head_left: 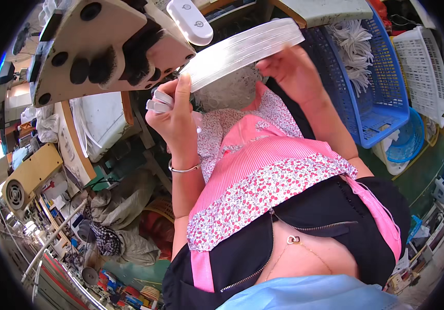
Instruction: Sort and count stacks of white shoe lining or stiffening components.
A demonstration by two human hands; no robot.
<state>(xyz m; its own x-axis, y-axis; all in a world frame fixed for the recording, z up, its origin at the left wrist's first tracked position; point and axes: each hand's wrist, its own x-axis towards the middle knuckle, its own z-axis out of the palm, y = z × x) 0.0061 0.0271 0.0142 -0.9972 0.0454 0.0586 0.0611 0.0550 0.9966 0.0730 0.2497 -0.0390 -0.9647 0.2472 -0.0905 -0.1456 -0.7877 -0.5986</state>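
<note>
A flat bundle of white strips (242, 50), side by side like a wide ribbon, stretches between my two hands. My left hand (177, 111) grips its left end, thumb on top; small pale looped ends (160, 102) stick out between its fingers, and I cannot make out whether they belong to the strips. My right hand (297, 72) is at the lower edge near the right end, slightly blurred, its fingers bent and partly behind the strips. Under the strips, a clear plastic bag (224, 98) lies by my lap, on the pink floral apron (268, 175).
A pale machine head (98, 57) with dark fittings overhangs the upper left, close to my left hand. A white table corner (330, 11) is at the upper right. Blue crate (379, 111) holds bundled white strips (353, 49); a white basket (423, 75) stands beyond. Cloth heaps (129, 206) lie left.
</note>
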